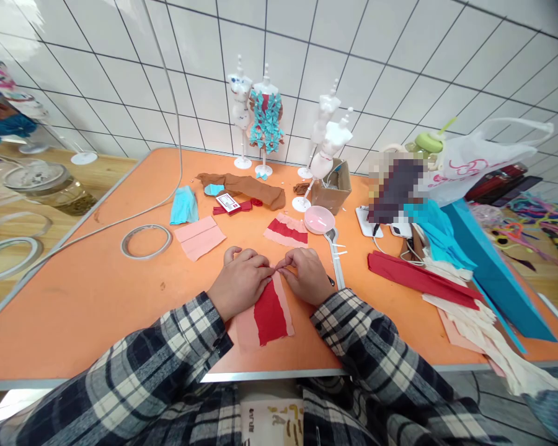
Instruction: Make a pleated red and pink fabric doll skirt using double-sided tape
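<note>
A piece of pink crepe paper with a red strip laid over it lies on the orange table in front of me. My left hand pinches its far edge with thumb and forefinger. From the other side, my right hand pinches the same edge, the fingertips of both hands nearly touching. Just beyond my hands is a smaller pink piece with a red band. A plain pink piece with a crease lies to the left, beside a folded light-blue piece.
A roll of tape sits at left near a cable. Small dress forms stand at the back by a cardboard box. A pink bowl and grey scissors or tweezers lie right of centre. Red paper is farther right.
</note>
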{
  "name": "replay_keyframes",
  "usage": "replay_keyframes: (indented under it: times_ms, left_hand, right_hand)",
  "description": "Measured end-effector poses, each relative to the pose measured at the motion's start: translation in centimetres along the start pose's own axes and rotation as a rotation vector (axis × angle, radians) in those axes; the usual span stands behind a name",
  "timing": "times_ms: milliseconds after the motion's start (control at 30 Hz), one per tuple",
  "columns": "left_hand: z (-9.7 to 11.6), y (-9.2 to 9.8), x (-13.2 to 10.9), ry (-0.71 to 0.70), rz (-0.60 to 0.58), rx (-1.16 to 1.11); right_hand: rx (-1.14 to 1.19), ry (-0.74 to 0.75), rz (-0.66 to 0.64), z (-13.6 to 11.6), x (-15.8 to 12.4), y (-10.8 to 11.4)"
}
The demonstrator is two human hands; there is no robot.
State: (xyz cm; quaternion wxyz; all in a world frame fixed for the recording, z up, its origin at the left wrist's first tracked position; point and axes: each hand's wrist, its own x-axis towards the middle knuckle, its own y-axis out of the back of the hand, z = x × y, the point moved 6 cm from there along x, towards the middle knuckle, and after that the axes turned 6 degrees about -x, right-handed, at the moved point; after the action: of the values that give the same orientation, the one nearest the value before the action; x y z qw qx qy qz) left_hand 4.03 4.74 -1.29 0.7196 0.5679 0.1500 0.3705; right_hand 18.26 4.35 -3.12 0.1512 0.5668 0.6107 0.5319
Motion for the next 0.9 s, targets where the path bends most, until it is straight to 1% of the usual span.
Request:
replay_keyframes:
  times_ms: [267,400,533,700,767,900]
  left_hand:
    - [0.1,0.0,0.0,0.001,0.01,-0.001]
    - [0.0,0.0,0.0,0.009,0.009,-0.005]
    - [-0.1,0.0,0.0,0.016,0.018,-0.013]
    - [-0.2,0.0,0.0,0.02,0.014,-0.027]
    - [-0.2,0.0,0.0,0.019,0.015,-0.027]
    - [-0.1,0.1,0.1,0.017,0.004,-0.025]
  right_hand:
    - [-0.085,0.028,-0.052,-0.4,0.1,-0.1]
    - [-0.075,0.014,-0.062,-0.3,0.1,-0.2]
    - [0.022,-0.052,-0.074,0.2,0.1,-0.5]
    - [0.26,-0.207,-0.076,1.3,0.1,-1.0]
    - [0.309,-0.256,-0.081,1.6,0.0,-1.2]
    - [0.323,-0.263,-0.067,1.8,-0.2,-1.2]
